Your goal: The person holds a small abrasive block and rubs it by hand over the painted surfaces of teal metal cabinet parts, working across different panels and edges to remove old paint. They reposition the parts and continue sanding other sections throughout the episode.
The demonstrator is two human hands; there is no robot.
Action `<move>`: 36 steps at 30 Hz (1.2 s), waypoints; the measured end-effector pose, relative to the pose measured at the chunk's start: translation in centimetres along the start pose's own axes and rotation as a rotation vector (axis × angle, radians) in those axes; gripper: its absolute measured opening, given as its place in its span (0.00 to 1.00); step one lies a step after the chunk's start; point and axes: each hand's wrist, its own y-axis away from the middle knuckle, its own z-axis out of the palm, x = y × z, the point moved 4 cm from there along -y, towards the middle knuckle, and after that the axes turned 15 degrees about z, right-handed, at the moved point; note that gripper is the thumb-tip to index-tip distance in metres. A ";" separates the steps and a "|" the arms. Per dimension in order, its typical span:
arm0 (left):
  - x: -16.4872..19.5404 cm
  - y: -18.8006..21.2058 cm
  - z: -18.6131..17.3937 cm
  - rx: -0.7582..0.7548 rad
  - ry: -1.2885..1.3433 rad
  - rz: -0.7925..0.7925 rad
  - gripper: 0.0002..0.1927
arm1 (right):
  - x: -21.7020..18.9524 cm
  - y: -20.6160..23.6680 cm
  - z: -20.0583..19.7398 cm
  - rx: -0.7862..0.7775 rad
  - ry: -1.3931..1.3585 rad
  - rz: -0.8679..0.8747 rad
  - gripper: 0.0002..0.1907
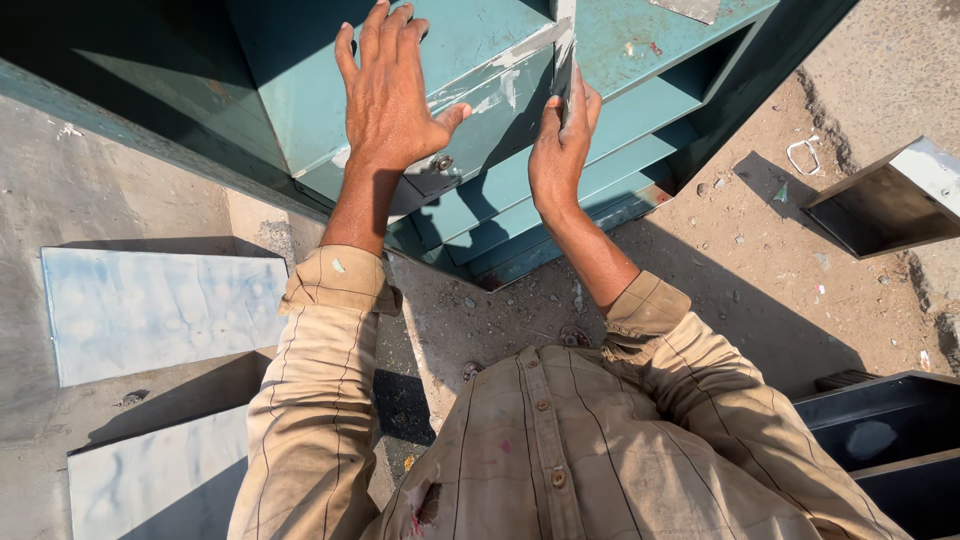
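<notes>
**A:** Where do you have your hands right now?

**B:** Your left hand (388, 95) lies flat on the top of the teal metal cabinet (500, 150), fingers spread wide, thumb out toward the little knob (444, 162) on the front. Your right hand (560, 145) is closed around a putty knife (565, 50), its blade laid against the cabinet's face.

**A:** And the cabinet itself?

**B:** It stands straight in front of you on the dusty ground (740, 270), seen from above, so its shelves (640, 130) step out below your hands.

**A:** How far along does it look?

**B:** Judging by the surface, you are partway. A pale grey streak of filler (520, 55) runs across the panel beside the blade, with thinner smears under it. Most of the teal paint around it is bare, so much of the face looks untreated.

**A:** How does the metal look?

**B:** Painted, dull, lightly scuffed, with hard folded edges. Half sits in sun, half in shadow.

**A:** Anything else close by?

**B:** Two pale sheets (160, 310) lie flat to your left, and dark metal boxes (880, 420) sit to your right.
</notes>
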 end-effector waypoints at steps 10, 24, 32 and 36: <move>-0.5 -0.3 0.8 -0.050 -0.006 -0.033 0.50 | -1.8 -2.3 3.5 0.216 0.225 -0.109 0.33; -0.7 -0.6 1.3 -0.073 -0.006 -0.064 0.50 | -4.5 -2.4 4.8 0.210 0.215 -0.183 0.39; -0.4 0.0 0.7 0.007 -0.026 0.010 0.48 | -4.2 -7.2 -3.8 0.103 0.719 -0.612 0.42; -0.2 0.1 0.0 0.032 -0.014 0.009 0.50 | -2.7 -7.9 -6.0 -0.008 0.964 -0.811 0.40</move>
